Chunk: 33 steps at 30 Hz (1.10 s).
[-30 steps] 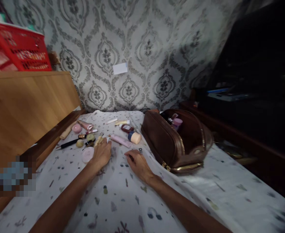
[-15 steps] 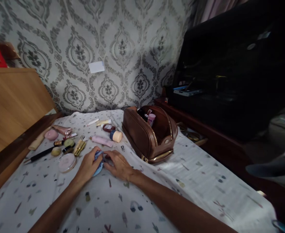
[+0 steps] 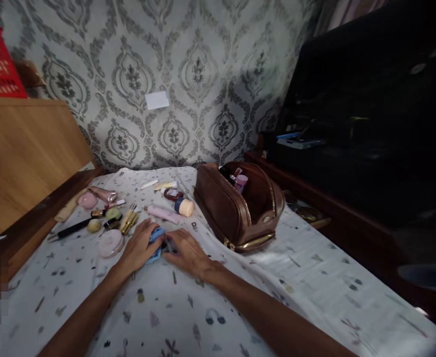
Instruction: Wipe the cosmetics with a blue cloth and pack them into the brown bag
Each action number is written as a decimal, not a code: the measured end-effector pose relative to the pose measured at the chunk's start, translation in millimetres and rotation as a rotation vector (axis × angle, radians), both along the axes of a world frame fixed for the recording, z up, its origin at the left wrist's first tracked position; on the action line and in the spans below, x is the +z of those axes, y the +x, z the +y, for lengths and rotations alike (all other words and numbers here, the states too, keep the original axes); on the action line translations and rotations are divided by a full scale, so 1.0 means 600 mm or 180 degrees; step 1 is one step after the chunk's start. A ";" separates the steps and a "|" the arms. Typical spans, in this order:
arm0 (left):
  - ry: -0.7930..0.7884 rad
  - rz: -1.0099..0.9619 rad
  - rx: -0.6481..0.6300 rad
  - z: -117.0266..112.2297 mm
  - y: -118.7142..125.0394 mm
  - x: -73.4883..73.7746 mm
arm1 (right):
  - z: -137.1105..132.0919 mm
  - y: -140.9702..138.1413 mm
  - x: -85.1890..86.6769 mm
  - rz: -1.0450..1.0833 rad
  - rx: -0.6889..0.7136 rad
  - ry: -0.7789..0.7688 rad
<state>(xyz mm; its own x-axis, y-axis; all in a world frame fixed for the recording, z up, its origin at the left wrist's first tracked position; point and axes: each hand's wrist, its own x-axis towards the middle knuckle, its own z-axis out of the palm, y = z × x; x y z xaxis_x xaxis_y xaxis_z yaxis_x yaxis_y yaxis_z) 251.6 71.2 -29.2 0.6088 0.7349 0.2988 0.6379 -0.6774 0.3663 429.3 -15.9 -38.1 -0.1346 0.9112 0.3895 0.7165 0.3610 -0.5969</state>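
Drawn back from the cosmetics it was touching a second ago, the left hand (image 3: 140, 245) is now holding a crumpled blue cloth (image 3: 155, 243), its fingers curling over the top. The right hand (image 3: 189, 254) is bending its fingers in from the right, and a small greyish item (image 3: 171, 245) is showing at its fingertips; whether that hand is gripping or only touching it, I cannot tell. The cloth is lying low between both hands, near the middle of the patterned white sheet (image 3: 173, 327).

Just left of the left hand, a round pale compact (image 3: 110, 243) is resting flat, with a gold tube (image 3: 130, 224) lying on its far side. Farther left, a slim black stick (image 3: 73, 228) and a pink rounded item (image 3: 87, 200) are lying apart. Beyond the hands, a lilac tube (image 3: 163, 213) is lying near a navy-and-peach bottle (image 3: 185, 207).

To the right, a brown bag (image 3: 218, 206) is standing unzipped, a lilac-capped item (image 3: 241, 182) showing inside. On the far wall, a white card (image 3: 157, 100) is hanging.
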 end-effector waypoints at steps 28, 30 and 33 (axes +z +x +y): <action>0.0705 0.0116 -0.0800 -0.040 0.022 0.000 | -0.003 -0.002 0.005 -0.0409 -0.0458 -0.0208; 0.0757 0.0206 -0.0802 -0.033 0.021 -0.004 | -0.003 -0.001 0.005 -0.0388 -0.0553 -0.0229; 0.0559 0.0174 -0.0827 -0.018 0.012 -0.001 | -0.004 0.001 0.007 -0.0144 -0.0645 -0.0230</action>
